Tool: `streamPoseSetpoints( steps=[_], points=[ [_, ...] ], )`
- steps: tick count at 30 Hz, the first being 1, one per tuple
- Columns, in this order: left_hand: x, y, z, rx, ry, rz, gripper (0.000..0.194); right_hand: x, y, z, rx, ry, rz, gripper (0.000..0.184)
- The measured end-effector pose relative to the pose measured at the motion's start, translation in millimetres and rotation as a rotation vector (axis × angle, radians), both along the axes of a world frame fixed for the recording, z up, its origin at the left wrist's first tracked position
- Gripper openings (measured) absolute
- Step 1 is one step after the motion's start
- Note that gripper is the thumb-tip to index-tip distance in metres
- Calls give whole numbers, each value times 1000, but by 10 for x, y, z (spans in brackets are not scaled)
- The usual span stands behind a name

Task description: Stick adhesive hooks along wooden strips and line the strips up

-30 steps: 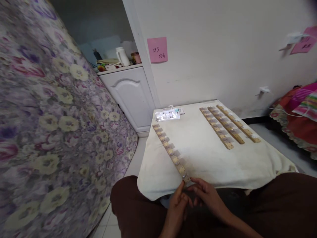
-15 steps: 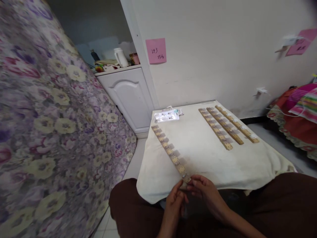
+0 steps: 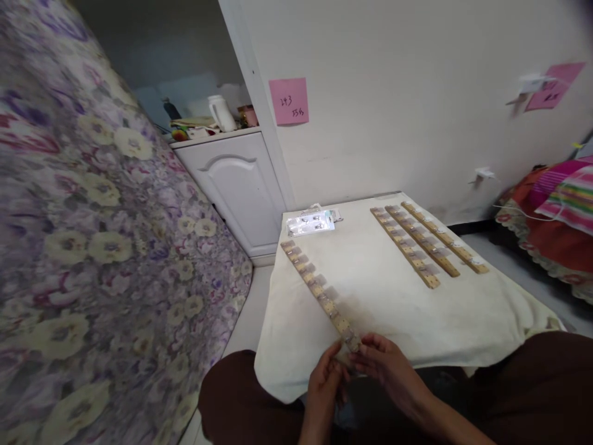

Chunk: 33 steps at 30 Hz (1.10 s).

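Observation:
A long narrow wooden strip (image 3: pixel 319 290) lies slanted across the left part of the cloth-covered table, with small metal fittings and thin see-through tabs spaced along it. Its near end reaches the table's front edge, between my two hands. My left hand (image 3: pixel 325 378) has curled fingers, and its fingertips meet the left side of that end. From the right, my right hand (image 3: pixel 386 366) grips the same end between thumb and fingers. Whatever small part may be under the fingertips is hidden. Three similar strips lie side by side at the right: a near one (image 3: pixel 404 247), a middle one (image 3: pixel 421 240) and an outer one (image 3: pixel 445 237).
A clear plastic package (image 3: pixel 310 224) with small metal pieces rests at the table's back left. Pale cloth (image 3: pixel 361 272) covers the table. A flowered curtain (image 3: pixel 102 247) hangs at left, near a white cabinet (image 3: pixel 236 191). The wall bears a pink note (image 3: pixel 288 101).
The view has shifted slightly, so the scene sits a little lower in the picture. Both hands stay at the strip's near end, with only slight finger movement.

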<state>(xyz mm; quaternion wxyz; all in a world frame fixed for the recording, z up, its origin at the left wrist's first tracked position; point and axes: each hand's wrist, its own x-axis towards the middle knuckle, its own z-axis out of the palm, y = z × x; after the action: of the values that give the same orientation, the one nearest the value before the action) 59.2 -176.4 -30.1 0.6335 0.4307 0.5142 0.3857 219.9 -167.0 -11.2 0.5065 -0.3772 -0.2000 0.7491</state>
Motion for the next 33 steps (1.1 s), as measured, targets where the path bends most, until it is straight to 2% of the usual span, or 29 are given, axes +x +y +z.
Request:
streamPoseSetpoints(
  steps=[7,12,20,23,27,30,33],
  points=[
    [-66,20,-48,0,-41,-19,68,-20,42,-78,-13,5,17,24],
    [-122,65,4,-2,-69,-32,62,-66,75,-121,8,-28,39,26],
    [-183,166,49,-13,-98,22,57,-86,110,-148,37,-52,80,33],
    [-249,221,44,-1,-131,76,55,-80,102,-110,21,-54,113,35],
    [-347,330,51,57,-202,181,46,-94,82,-69,-12,-74,77,38],
    [-366,439,58,62,-265,296,44,-132,82,-99,-7,-107,31,42],
    [-315,579,79,14,-380,408,51,-177,95,-169,-10,-152,13,46]
  ],
)
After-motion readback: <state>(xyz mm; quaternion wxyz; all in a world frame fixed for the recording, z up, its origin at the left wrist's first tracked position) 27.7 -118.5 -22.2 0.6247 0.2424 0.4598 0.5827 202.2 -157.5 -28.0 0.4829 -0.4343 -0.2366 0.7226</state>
